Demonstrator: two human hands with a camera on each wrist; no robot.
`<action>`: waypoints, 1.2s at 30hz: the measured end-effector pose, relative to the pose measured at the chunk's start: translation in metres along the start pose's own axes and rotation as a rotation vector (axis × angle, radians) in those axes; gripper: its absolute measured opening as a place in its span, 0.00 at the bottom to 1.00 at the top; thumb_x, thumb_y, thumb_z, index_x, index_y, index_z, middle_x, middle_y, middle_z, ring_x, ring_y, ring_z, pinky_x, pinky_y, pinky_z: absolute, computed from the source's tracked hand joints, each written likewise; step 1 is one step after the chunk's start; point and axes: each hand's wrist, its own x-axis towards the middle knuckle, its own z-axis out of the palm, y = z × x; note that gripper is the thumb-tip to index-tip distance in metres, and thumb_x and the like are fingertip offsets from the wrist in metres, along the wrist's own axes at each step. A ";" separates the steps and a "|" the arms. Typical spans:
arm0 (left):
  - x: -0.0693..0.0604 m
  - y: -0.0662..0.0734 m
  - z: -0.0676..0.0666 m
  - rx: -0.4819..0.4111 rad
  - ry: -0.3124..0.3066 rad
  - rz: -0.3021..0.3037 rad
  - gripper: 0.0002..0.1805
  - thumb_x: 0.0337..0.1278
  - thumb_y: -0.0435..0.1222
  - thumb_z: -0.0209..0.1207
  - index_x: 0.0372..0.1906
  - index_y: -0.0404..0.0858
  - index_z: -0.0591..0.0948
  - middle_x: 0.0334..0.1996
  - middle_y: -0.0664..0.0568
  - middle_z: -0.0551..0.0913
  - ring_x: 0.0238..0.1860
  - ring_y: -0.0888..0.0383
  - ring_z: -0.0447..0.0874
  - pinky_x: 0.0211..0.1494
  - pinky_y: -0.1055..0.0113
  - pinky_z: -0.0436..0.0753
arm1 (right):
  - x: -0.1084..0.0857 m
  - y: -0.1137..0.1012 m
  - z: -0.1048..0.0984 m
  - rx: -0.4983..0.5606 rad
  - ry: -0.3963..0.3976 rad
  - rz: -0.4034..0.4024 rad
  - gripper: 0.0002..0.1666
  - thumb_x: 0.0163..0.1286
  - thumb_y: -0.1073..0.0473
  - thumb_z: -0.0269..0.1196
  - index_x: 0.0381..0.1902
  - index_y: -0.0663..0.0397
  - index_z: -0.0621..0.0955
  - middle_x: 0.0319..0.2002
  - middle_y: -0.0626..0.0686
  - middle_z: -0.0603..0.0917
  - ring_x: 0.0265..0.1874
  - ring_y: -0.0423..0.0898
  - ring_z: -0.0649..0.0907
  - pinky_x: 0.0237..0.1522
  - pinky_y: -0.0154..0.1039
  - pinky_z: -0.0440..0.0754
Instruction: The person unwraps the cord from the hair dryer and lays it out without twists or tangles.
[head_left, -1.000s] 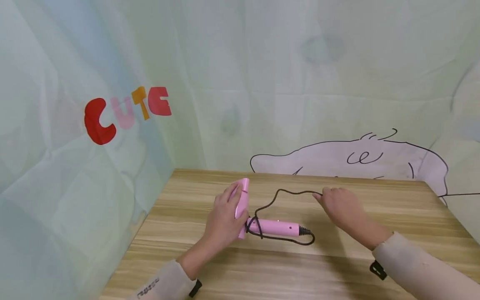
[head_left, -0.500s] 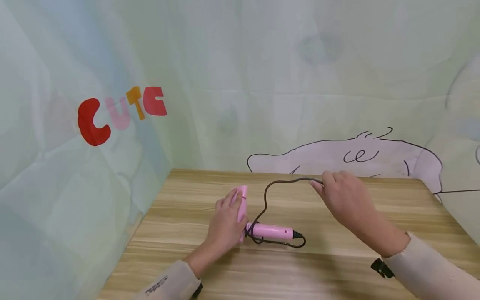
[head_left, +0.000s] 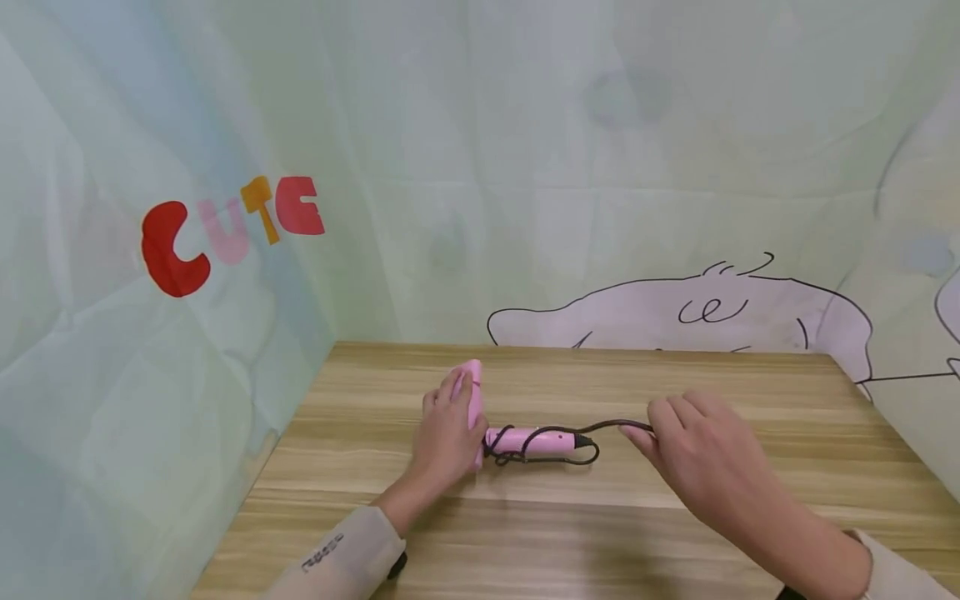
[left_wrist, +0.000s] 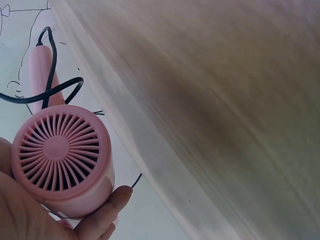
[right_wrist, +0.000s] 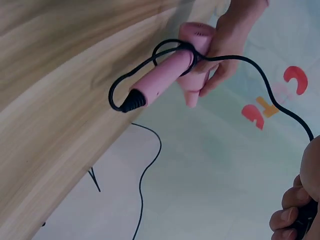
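Note:
A pink hair dryer point(head_left: 476, 408) lies on the wooden table, its handle point(head_left: 551, 441) pointing right. The left hand point(head_left: 444, 437) grips the dryer's body; the left wrist view shows its round slotted vent point(left_wrist: 57, 150) with fingers around the barrel. A black cord point(head_left: 615, 423) loops around the handle near the body and runs to the right hand point(head_left: 708, 454), which pinches it right of the dryer. In the right wrist view, curled fingers of the right hand point(right_wrist: 295, 210) hold dark cord, and the cord point(right_wrist: 262, 80) arcs from the handle.
The wooden table point(head_left: 525, 542) ends at a back edge against a pale fabric backdrop point(head_left: 450, 125). The backdrop bears coloured letters point(head_left: 300, 205) at the left and a line-drawn figure point(head_left: 637, 312) behind the table.
The right hand rose with the cord, then came down lower and nearer, and the cord now passes across the handle. The left hand keeps its grip on the dryer.

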 end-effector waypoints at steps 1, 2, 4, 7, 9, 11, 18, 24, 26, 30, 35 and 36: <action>0.001 0.000 0.000 -0.004 0.003 -0.004 0.39 0.62 0.41 0.62 0.78 0.43 0.64 0.79 0.53 0.59 0.68 0.41 0.67 0.46 0.44 0.86 | -0.001 -0.003 -0.003 0.004 0.016 -0.010 0.32 0.83 0.40 0.39 0.19 0.52 0.60 0.18 0.41 0.51 0.20 0.39 0.52 0.23 0.29 0.48; 0.001 0.000 -0.001 -0.007 0.006 -0.007 0.40 0.62 0.41 0.62 0.78 0.44 0.63 0.79 0.54 0.59 0.68 0.41 0.67 0.45 0.45 0.87 | -0.001 -0.006 -0.007 0.006 0.031 -0.019 0.33 0.84 0.40 0.39 0.19 0.52 0.60 0.19 0.41 0.51 0.20 0.39 0.51 0.23 0.29 0.48; 0.002 0.001 -0.001 -0.015 0.009 -0.015 0.40 0.62 0.41 0.62 0.78 0.44 0.63 0.79 0.54 0.58 0.68 0.42 0.67 0.42 0.47 0.87 | -0.003 -0.011 -0.013 0.012 0.043 -0.031 0.33 0.84 0.40 0.39 0.19 0.52 0.61 0.19 0.41 0.51 0.20 0.38 0.51 0.23 0.28 0.48; 0.005 0.001 -0.003 -0.019 0.021 -0.015 0.40 0.62 0.41 0.63 0.78 0.44 0.63 0.79 0.52 0.58 0.68 0.41 0.67 0.40 0.50 0.87 | -0.010 -0.016 -0.016 0.014 0.027 -0.036 0.33 0.84 0.40 0.39 0.20 0.52 0.61 0.19 0.41 0.52 0.20 0.38 0.52 0.23 0.28 0.50; 0.007 0.001 -0.004 -0.021 0.028 -0.012 0.40 0.62 0.41 0.63 0.78 0.44 0.63 0.79 0.51 0.58 0.68 0.41 0.67 0.38 0.52 0.87 | -0.016 -0.017 -0.015 0.017 0.017 -0.031 0.32 0.83 0.40 0.40 0.20 0.51 0.62 0.19 0.41 0.52 0.20 0.38 0.54 0.23 0.29 0.51; 0.009 0.001 -0.007 -0.022 0.039 -0.003 0.40 0.62 0.41 0.63 0.78 0.43 0.64 0.79 0.50 0.58 0.68 0.40 0.68 0.38 0.52 0.88 | -0.022 -0.016 -0.012 0.025 0.006 -0.020 0.32 0.83 0.39 0.40 0.20 0.51 0.62 0.19 0.41 0.53 0.20 0.39 0.54 0.22 0.28 0.52; 0.013 0.003 -0.017 -0.081 0.054 -0.017 0.39 0.65 0.41 0.62 0.79 0.44 0.63 0.80 0.53 0.58 0.66 0.42 0.68 0.36 0.55 0.87 | -0.046 -0.017 0.009 0.061 -0.049 -0.026 0.31 0.83 0.39 0.40 0.21 0.50 0.64 0.17 0.41 0.57 0.19 0.39 0.59 0.21 0.28 0.55; 0.013 0.007 -0.026 -0.124 0.059 -0.009 0.38 0.67 0.41 0.60 0.79 0.44 0.62 0.80 0.54 0.57 0.68 0.43 0.66 0.45 0.50 0.87 | -0.065 -0.019 0.029 0.090 -0.083 -0.026 0.31 0.83 0.38 0.38 0.22 0.49 0.65 0.18 0.40 0.57 0.20 0.39 0.60 0.22 0.29 0.57; 0.012 0.009 -0.028 -0.141 0.063 -0.009 0.38 0.67 0.41 0.60 0.79 0.44 0.62 0.80 0.55 0.57 0.69 0.43 0.66 0.46 0.50 0.87 | -0.070 -0.017 0.038 0.091 -0.079 -0.021 0.32 0.83 0.37 0.38 0.22 0.49 0.65 0.17 0.40 0.58 0.19 0.39 0.60 0.21 0.30 0.58; 0.010 0.011 -0.033 -0.156 0.061 0.000 0.38 0.65 0.41 0.60 0.79 0.44 0.63 0.80 0.55 0.58 0.70 0.43 0.66 0.47 0.47 0.87 | -0.079 -0.006 0.057 0.061 -0.090 -0.020 0.33 0.83 0.37 0.36 0.21 0.49 0.65 0.16 0.40 0.58 0.17 0.40 0.61 0.17 0.31 0.59; 0.006 0.014 -0.038 -0.170 0.070 0.021 0.38 0.65 0.40 0.60 0.78 0.44 0.64 0.79 0.56 0.58 0.69 0.44 0.67 0.50 0.46 0.86 | -0.087 0.014 0.080 0.028 -0.120 -0.014 0.35 0.83 0.37 0.33 0.19 0.49 0.63 0.15 0.40 0.56 0.14 0.39 0.57 0.15 0.32 0.56; 0.005 0.014 -0.039 -0.176 0.074 0.027 0.37 0.65 0.40 0.60 0.78 0.44 0.64 0.79 0.56 0.59 0.68 0.44 0.67 0.51 0.46 0.85 | -0.088 0.017 0.084 0.024 -0.133 -0.005 0.35 0.83 0.36 0.33 0.19 0.49 0.62 0.15 0.40 0.56 0.14 0.39 0.58 0.14 0.32 0.56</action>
